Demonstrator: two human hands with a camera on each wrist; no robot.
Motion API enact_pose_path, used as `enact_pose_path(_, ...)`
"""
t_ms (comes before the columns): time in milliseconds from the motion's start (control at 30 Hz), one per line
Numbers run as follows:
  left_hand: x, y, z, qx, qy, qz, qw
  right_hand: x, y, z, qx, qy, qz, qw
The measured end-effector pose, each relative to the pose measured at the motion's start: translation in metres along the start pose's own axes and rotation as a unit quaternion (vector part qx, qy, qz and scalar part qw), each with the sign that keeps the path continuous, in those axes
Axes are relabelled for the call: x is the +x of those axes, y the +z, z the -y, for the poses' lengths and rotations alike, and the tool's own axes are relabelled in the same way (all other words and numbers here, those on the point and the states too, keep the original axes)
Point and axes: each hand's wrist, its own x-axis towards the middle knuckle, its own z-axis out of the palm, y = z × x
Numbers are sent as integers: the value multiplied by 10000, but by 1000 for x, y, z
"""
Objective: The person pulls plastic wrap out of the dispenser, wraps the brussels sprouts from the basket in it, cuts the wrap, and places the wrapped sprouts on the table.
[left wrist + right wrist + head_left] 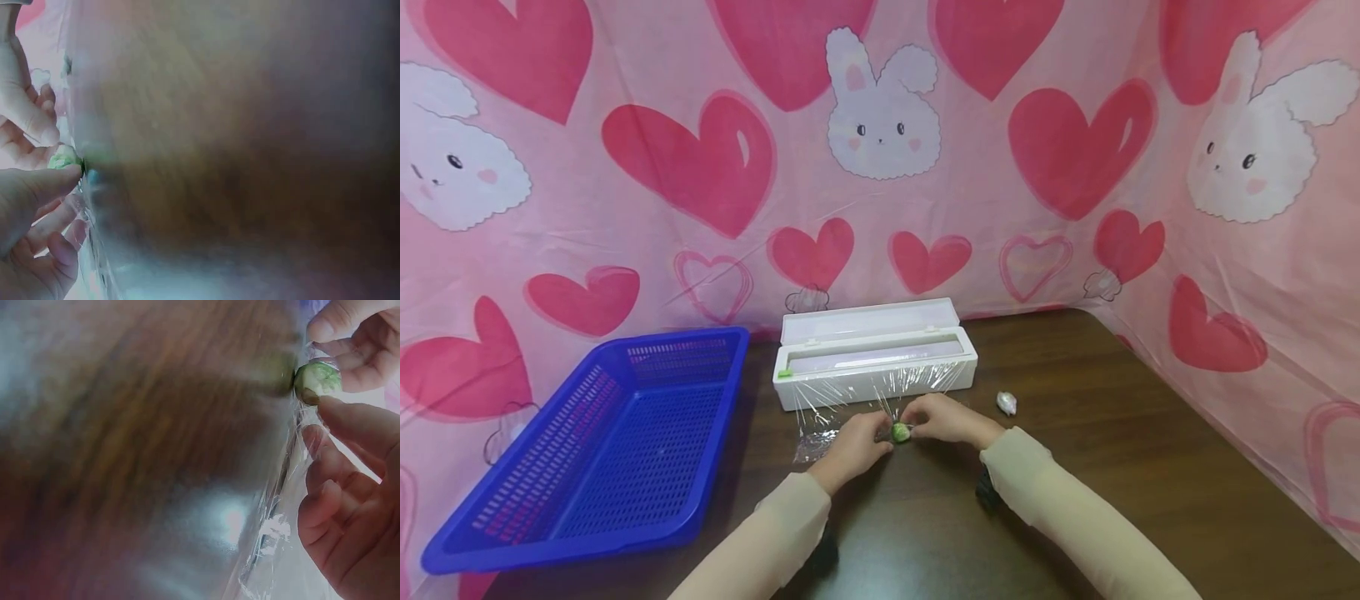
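Note:
A small Brussels sprout (900,432), green with a pale cut base, sits on the table at the edge of a sheet of clear plastic wrap (820,400) drawn from a white dispenser box (880,379). Left of the sprout, my left hand (854,446) pinches the wrap, its thumb close against the sprout in the left wrist view. On the other side my right hand (946,419) also pinches wrap; its thumb (350,422) touches the sprout's base in the right wrist view. Fingertips of both hands are partly hidden behind film and sprout.
A blue plastic basket (711,467) stands on the left. The dispenser's lid (871,321) is raised, with a roll (876,357) inside. A small whitish wrapped bundle (1007,403) lies right of my right hand. A patterned cloth backdrop (880,200) borders the table's back.

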Motion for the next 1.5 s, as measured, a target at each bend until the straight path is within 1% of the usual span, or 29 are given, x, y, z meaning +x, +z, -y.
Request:
enact_pose_path(100, 1, 0, 0, 40, -14, -152, 9999, 3, 1, 0, 28, 55, -2, 10000)
enact_pose_path(233, 2, 1, 2, 117, 85, -351, 9993, 6, 2, 1, 80, 30, -89, 9999)
enact_pose_path(367, 6, -1, 4, 80, 103, -328, 9994, 7, 3, 1, -43, -72, -381, 9992)
enact_pose_path(433, 8, -2, 5, 18, 42, -284, 9996, 8, 3, 1, -124, -148, -530, 9984)
enact_pose_path(500, 10, -2, 7, 0, -43, -261, 9997, 8, 4, 0, -123, -190, -594, 9980)
enact_pose_path(633, 13, -2, 8, 76, -168, -237, 9995, 8, 3, 1, -94, -243, -502, 9984)
enact_pose_path(800, 14, -3, 8, 181, -274, -305, 9990, 6, 2, 2, 21, -29, -306, 9995)
enact_pose_path(900, 15, -4, 8, 233, -319, -334, 9987, 6, 1, 2, -207, -33, -326, 9992)
enact_pose_path(1067, 17, -5, 7, 284, -308, -315, 9986, 6, -1, 3, -722, -261, -621, 9951)
enact_pose_path(1167, 15, -7, 7, 230, -274, -347, 9988, 7, -2, 2, -773, -243, -716, 9941)
enact_pose_path(1267, 13, -8, 8, 218, -66, -489, 9985, 7, -2, 1, -786, -210, -764, 9938)
enact_pose_path(1333, 12, -8, 9, 300, 152, -585, 9977, 8, -3, 1, -758, -174, -758, 9941)
enact_pose_path(1433, 12, -9, 11, 647, 553, -687, 9940, 9, -4, 2, -743, -162, -756, 9942)
enact_pose_path(1500, 12, -9, 13, 863, 709, -730, 9911, 9, -5, 3, -717, -154, -749, 9945)
